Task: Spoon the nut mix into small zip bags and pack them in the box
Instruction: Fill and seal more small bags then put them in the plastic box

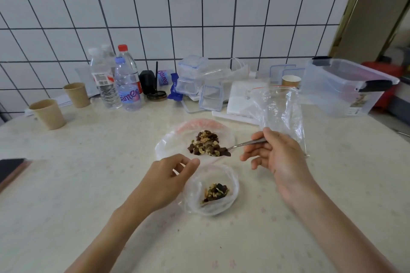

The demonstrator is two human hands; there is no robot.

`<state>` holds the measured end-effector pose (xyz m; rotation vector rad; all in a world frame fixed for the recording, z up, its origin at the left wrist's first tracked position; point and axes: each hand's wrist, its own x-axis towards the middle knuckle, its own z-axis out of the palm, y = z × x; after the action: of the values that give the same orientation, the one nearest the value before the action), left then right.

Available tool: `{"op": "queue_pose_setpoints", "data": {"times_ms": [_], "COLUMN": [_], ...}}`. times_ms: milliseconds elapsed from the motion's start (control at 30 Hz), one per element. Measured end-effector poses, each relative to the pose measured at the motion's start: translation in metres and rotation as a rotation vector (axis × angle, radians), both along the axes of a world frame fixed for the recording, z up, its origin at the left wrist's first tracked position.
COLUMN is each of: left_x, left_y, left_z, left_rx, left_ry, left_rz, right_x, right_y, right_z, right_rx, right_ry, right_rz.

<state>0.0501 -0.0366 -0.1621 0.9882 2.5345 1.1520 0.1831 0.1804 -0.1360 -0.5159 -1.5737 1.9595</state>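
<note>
A pile of nut mix (pixel 207 142) lies on a spread plastic bag (pixel 168 145) in the middle of the table. My right hand (pixel 277 157) grips a metal spoon (pixel 246 143) whose bowl is in the pile's right edge. Nearer me a small zip bag (pixel 230 180) stands open with some nut mix (pixel 216 191) inside. My left hand (pixel 170 175) pinches that bag's rim at its upper left. A large clear box (pixel 341 88) stands at the far right.
An empty clear zip bag (pixel 280 108) stands behind my right hand. Water bottles (pixel 126 82), two paper cups (pixel 48 114), small clear containers (pixel 193 77) and white paper packs (pixel 241 99) line the tiled wall. A dark phone (pixel 11 169) lies at the left edge.
</note>
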Motion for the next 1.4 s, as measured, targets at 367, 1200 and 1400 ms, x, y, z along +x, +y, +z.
{"op": "queue_pose_setpoints", "data": {"times_ms": [367, 1200, 1400], "left_x": [0.018, -0.012, -0.049], "left_y": [0.003, -0.013, 0.010], "left_z": [0.005, 0.018, 0.017], "left_rx": [0.062, 0.085, 0.123], "left_ry": [-0.074, -0.022, 0.329], "left_rz": [-0.093, 0.012, 0.339], "right_x": [0.055, 0.020, -0.032], "right_y": [-0.020, -0.011, 0.001], "right_z": [-0.016, -0.014, -0.006], "right_rx": [0.679, 0.039, 0.182], "right_ry": [-0.015, 0.067, -0.029], "right_rz": [0.082, 0.019, -0.085]}}
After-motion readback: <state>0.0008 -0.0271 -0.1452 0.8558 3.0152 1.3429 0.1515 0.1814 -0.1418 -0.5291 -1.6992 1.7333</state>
